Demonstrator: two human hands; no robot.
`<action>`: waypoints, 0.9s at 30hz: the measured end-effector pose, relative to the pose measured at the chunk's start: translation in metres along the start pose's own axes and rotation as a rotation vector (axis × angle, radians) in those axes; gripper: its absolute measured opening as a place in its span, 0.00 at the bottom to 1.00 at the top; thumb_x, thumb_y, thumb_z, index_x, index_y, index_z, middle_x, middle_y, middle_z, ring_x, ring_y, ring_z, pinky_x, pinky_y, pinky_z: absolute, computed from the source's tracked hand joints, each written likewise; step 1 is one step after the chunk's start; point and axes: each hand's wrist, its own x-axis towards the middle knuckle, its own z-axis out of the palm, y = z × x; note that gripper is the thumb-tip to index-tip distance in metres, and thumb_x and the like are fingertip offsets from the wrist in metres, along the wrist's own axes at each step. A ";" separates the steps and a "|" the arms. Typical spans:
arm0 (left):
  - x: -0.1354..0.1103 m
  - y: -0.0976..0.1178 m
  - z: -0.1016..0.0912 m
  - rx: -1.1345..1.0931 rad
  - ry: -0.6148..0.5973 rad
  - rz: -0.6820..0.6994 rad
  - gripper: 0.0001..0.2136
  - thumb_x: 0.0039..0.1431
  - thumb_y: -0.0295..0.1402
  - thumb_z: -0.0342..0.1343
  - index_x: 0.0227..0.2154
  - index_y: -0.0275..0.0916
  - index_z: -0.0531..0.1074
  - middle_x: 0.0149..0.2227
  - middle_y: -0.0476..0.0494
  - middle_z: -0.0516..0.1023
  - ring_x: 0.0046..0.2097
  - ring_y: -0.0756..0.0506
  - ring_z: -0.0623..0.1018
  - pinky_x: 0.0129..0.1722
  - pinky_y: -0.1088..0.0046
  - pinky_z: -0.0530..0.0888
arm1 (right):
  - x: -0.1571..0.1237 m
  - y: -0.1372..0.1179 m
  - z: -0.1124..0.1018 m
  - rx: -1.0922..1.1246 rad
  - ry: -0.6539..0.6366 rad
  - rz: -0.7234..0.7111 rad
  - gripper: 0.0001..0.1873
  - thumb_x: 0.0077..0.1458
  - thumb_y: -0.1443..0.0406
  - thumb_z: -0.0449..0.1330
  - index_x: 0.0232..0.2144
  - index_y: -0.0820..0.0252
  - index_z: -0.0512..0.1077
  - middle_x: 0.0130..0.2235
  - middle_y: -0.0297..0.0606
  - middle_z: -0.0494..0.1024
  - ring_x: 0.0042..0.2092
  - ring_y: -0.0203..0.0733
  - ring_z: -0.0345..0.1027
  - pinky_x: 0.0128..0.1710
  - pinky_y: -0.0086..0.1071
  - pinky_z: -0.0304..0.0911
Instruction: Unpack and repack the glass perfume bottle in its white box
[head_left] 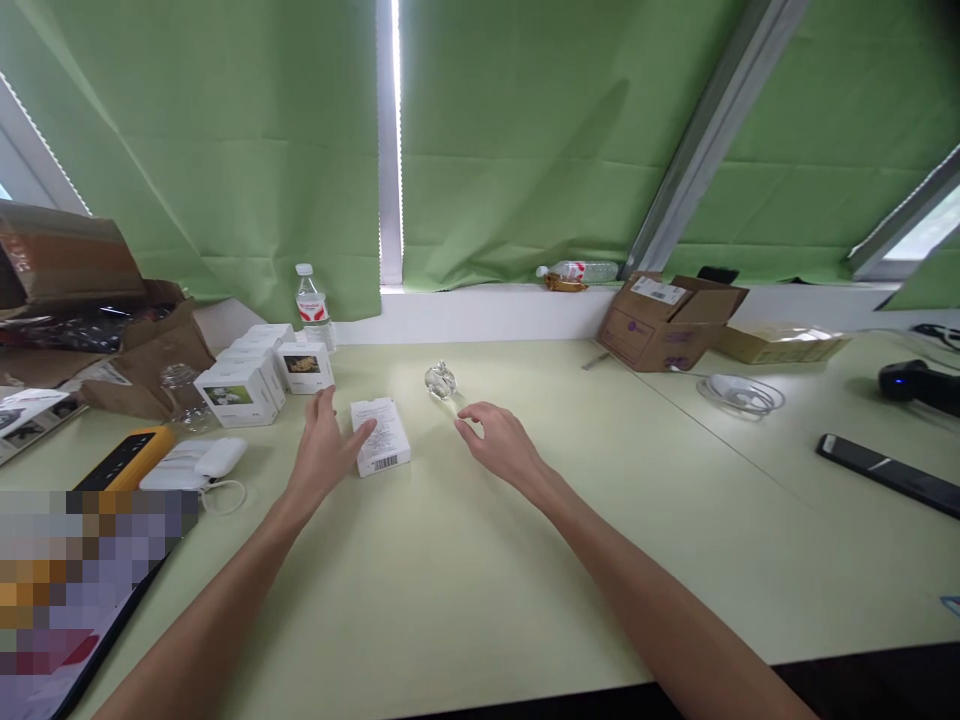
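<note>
White and printed, the box lies on the surface beside your spread left hand; your right hand curves near a shiny clear item, its grip impossible to tell.

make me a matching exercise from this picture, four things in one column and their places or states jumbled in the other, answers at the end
Things
1. white box with the barcode
2. shiny clear object
3. right hand
4. green blinds

Places and states
A. thumb and index finger curved toward each other
B. lying on the table, by the thumb of the left hand
C. hanging in front of the windows
D. on the table, just beyond the right hand's fingertips

Right pairs: 1-B, 2-D, 3-A, 4-C
</note>
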 end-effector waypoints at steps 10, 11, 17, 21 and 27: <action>-0.020 0.006 0.018 0.373 -0.114 0.561 0.16 0.60 0.39 0.50 0.51 0.47 0.70 0.58 0.41 0.66 0.64 0.35 0.57 0.61 0.51 0.59 | 0.004 0.013 0.013 0.046 -0.081 0.069 0.21 0.58 0.62 0.52 0.53 0.60 0.67 0.55 0.43 0.71 0.57 0.50 0.64 0.56 0.40 0.56; -0.018 0.005 0.017 0.392 -0.102 0.547 0.15 0.61 0.35 0.49 0.50 0.46 0.71 0.57 0.40 0.68 0.63 0.35 0.58 0.61 0.51 0.59 | 0.004 0.015 0.014 0.048 -0.092 0.076 0.22 0.58 0.62 0.53 0.54 0.61 0.67 0.56 0.44 0.71 0.57 0.51 0.63 0.55 0.41 0.56; -0.015 0.007 0.012 0.342 -0.087 0.489 0.15 0.62 0.33 0.47 0.50 0.40 0.70 0.55 0.38 0.69 0.57 0.37 0.67 0.55 0.55 0.68 | 0.005 0.024 0.027 0.080 -0.096 0.116 0.25 0.57 0.61 0.54 0.56 0.61 0.64 0.56 0.46 0.71 0.57 0.52 0.63 0.55 0.41 0.58; -0.026 0.022 0.016 0.227 -0.107 0.580 0.12 0.64 0.35 0.46 0.46 0.41 0.71 0.52 0.41 0.72 0.55 0.40 0.69 0.52 0.60 0.70 | 0.012 0.030 0.040 0.109 -0.021 0.173 0.33 0.57 0.57 0.53 0.61 0.64 0.55 0.59 0.49 0.65 0.60 0.52 0.58 0.57 0.43 0.57; -0.039 0.033 0.021 0.145 -0.263 0.626 0.11 0.65 0.34 0.45 0.43 0.42 0.72 0.43 0.46 0.77 0.46 0.44 0.75 0.43 0.65 0.72 | 0.035 0.045 0.053 0.310 0.111 0.256 0.42 0.50 0.49 0.59 0.61 0.60 0.51 0.61 0.49 0.63 0.62 0.51 0.56 0.58 0.42 0.55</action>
